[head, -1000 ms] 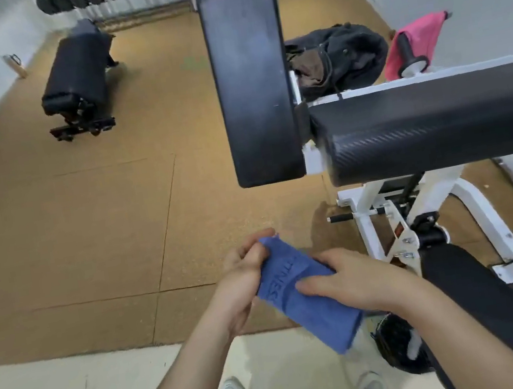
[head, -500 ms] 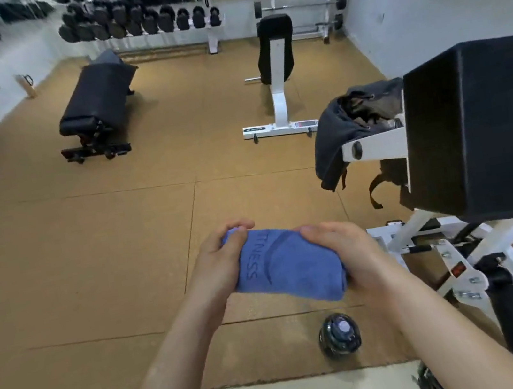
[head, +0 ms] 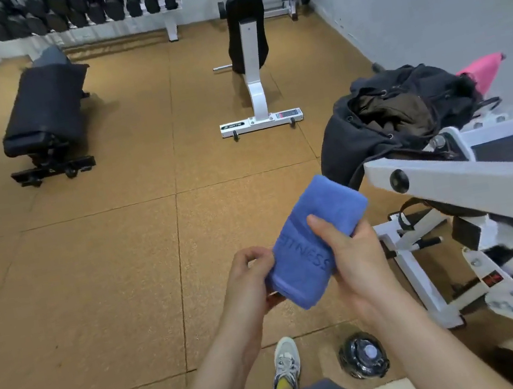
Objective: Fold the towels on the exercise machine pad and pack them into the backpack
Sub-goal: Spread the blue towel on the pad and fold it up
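Head view: folded blue towel [head: 317,238] is held mid-air in front of the person, above the floor. Right hand [head: 349,257] wraps its middle, thumb on top. Left hand [head: 249,283] grips the lower-left end w/ curled fingers. Towel's long axis runs from the left hand up & right, far end aimed at the backpack [head: 397,118]. It sits open on the machine frame [head: 446,171], ahead-right, apart from the towel. Right hand is nearer, so prob. it feeds the towel in.

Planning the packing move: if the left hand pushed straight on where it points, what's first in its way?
The left hand grips the blue towel; beyond it, likely the dark backpack on the white frame, though depth is unclear.
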`<state>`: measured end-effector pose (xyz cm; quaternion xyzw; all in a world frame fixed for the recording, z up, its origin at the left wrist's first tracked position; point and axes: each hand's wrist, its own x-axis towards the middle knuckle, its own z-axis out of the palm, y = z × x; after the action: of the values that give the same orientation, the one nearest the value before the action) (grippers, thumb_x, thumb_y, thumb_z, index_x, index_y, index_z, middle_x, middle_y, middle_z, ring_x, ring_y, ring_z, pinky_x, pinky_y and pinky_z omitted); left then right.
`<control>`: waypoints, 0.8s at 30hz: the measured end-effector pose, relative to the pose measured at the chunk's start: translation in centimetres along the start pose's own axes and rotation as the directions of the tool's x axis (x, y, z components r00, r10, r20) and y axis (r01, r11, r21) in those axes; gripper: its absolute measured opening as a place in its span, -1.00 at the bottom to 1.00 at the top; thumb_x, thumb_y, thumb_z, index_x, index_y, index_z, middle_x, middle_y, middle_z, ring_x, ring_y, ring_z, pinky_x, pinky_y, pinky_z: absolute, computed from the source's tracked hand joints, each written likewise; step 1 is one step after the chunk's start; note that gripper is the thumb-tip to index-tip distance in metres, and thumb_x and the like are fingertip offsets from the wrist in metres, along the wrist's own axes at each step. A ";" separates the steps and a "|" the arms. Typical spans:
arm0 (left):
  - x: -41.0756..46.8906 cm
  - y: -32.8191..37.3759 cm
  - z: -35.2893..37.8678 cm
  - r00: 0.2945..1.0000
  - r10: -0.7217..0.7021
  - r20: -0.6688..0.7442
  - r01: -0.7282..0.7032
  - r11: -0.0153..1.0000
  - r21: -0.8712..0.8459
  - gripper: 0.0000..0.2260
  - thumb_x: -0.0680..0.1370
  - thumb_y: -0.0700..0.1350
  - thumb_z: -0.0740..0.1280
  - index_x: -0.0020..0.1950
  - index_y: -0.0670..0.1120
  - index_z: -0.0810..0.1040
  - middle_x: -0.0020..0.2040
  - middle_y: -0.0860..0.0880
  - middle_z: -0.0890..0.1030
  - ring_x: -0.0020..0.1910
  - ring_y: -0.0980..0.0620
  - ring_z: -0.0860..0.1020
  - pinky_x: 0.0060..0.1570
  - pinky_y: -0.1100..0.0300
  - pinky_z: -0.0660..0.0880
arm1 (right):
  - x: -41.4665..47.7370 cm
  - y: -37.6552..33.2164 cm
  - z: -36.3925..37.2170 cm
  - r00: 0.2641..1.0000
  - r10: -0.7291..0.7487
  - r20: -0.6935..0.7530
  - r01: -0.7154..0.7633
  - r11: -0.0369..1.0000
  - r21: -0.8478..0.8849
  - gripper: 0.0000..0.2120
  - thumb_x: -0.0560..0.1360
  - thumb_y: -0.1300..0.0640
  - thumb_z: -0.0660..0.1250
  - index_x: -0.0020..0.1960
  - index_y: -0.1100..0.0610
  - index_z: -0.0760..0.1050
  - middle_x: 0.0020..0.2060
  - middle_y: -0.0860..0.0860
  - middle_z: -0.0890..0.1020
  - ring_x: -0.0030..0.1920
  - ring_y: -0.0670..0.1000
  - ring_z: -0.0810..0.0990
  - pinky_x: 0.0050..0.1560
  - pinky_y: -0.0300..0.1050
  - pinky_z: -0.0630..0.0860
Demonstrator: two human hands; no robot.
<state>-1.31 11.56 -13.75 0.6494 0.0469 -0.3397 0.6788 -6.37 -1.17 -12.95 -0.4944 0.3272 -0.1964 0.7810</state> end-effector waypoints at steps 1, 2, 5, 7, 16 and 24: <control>1.9 1.1 -0.3 0.999 -0.019 0.045 0.014 0.995 0.103 -0.93 0.60 -0.12 0.24 -0.03 -0.07 0.49 -0.15 -0.02 0.63 -0.23 0.06 0.58 -0.19 0.17 0.52 | 2.0 -0.4 0.5 0.999 -0.006 -0.042 0.005 0.999 -0.036 -0.65 0.48 0.23 0.42 0.23 0.15 0.45 0.05 0.16 0.66 0.03 0.14 0.67 0.03 0.12 0.62; 3.7 2.4 -0.4 0.996 -0.037 0.083 0.020 0.982 0.189 -0.90 0.60 -0.08 0.24 0.00 -0.07 0.52 -0.12 -0.02 0.62 -0.19 0.08 0.59 -0.15 0.17 0.51 | 3.8 -0.9 0.8 0.998 0.004 -0.068 -0.009 0.997 -0.075 -0.70 0.48 0.24 0.41 0.18 0.13 0.46 0.01 0.15 0.66 -0.02 0.12 0.68 -0.01 0.10 0.62; 9.1 6.5 0.6 0.985 -0.023 0.172 -0.011 0.980 0.199 -0.76 0.59 0.06 0.26 0.16 -0.03 0.55 -0.05 0.03 0.66 -0.11 0.16 0.60 -0.15 0.21 0.48 | 8.1 -3.1 1.4 0.995 0.096 0.014 -0.093 0.985 -0.143 -0.75 0.47 0.24 0.41 0.10 0.05 0.48 -0.09 0.07 0.67 -0.13 0.07 0.69 -0.09 0.07 0.62; 12.6 9.3 2.3 0.958 -0.022 0.285 -0.033 0.982 0.186 -0.64 0.52 0.17 0.31 0.23 0.02 0.54 0.03 0.05 0.67 -0.04 0.15 0.63 -0.14 0.19 0.51 | 10.5 -4.7 2.0 0.978 0.161 0.130 -0.140 0.977 -0.161 -0.62 0.41 0.23 0.46 0.17 0.04 0.47 -0.05 0.07 0.68 -0.12 0.07 0.69 -0.13 0.00 0.62; 25.2 17.3 10.1 0.899 -0.009 0.439 -0.134 0.946 0.294 -0.76 0.46 -0.11 0.33 0.06 0.13 0.62 -0.02 -0.13 0.63 -0.14 -0.05 0.59 -0.12 0.04 0.52 | 19.7 -9.2 2.3 0.993 0.119 0.024 -0.106 0.948 -0.301 -0.49 0.48 0.06 0.41 0.29 -0.29 0.27 0.00 0.00 0.67 -0.10 -0.05 0.67 -0.09 -0.04 0.59; 34.8 22.5 18.1 0.812 0.066 0.580 -0.326 0.876 0.357 -0.72 0.51 -0.24 0.16 -0.15 -0.01 0.65 -0.13 -0.05 0.66 -0.17 -0.01 0.59 -0.21 0.05 0.51 | 28.4 -10.8 5.3 0.829 -0.554 -0.079 -0.190 -0.145 -0.971 -0.23 0.21 -0.25 0.42 0.31 0.08 0.39 0.09 0.04 0.52 -0.01 0.10 0.55 -0.22 0.00 0.48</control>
<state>30.23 -20.59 -9.49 0.6610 -0.2975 -0.4395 0.5306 17.71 -20.35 -10.68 -0.8777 0.4645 -0.1177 -0.0068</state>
